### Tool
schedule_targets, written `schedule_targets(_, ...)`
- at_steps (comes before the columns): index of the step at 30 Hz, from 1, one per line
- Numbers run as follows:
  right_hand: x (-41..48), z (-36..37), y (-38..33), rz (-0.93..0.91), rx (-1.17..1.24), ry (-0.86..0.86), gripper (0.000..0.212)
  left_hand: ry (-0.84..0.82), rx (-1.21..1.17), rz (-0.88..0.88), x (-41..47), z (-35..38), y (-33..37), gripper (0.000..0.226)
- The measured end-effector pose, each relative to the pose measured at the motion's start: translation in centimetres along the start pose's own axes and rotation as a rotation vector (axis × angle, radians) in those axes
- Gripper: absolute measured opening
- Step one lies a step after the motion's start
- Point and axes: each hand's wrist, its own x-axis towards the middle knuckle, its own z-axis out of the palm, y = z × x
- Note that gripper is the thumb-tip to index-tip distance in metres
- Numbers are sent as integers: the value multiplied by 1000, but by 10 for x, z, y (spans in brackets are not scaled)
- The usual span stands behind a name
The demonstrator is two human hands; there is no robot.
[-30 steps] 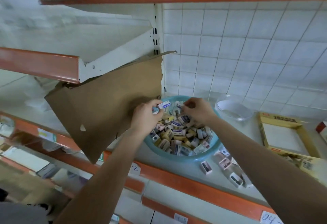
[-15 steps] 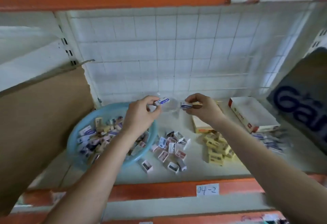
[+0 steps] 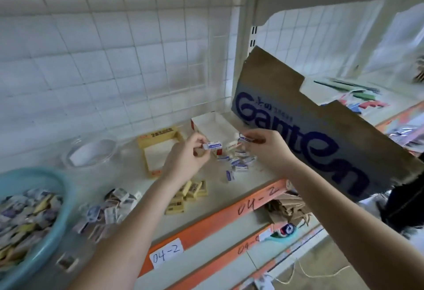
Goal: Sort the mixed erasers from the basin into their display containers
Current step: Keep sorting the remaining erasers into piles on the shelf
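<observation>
The left hand (image 3: 183, 159) pinches a small white eraser with a blue sleeve (image 3: 213, 145) between thumb and fingertips, the other fingers curled in. The right hand (image 3: 270, 149) pinches a second blue-sleeved eraser (image 3: 245, 138) the same way; its palm faces away, so I cannot tell whether it holds anything more.

Both erasers are held above the shelf, just in front of the open red-and-white display box (image 3: 214, 123) and over a loose heap of matching blue-and-white erasers (image 3: 238, 162). The box's near corner is hidden behind the left hand's eraser.

The teal basin (image 3: 60, 188) sits at the lower left, cut off by the frame edge, with mixed erasers (image 3: 25, 211) in it — too blurred to sort by kind. Near it lie a greyish pile (image 3: 110, 207) and a group of yellow erasers (image 3: 190, 192), below the yellow display box (image 3: 158, 134). The sleeve print is unreadable.
</observation>
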Motion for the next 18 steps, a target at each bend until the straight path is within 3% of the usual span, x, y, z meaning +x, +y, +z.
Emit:
schedule_targets(8, -16, -4, 47, 35, -241, -99, 31, -220, 176, -10, 6, 51, 2, 20)
schedule_targets(11, -24, 2, 60, 20, -187, -120, 32, -238, 307, 16, 8, 66, 2, 27)
schedule_targets(18, -15, -12, 67, 9, -167, -121, 36, -168, 207, 29, 7, 83, 10, 38)
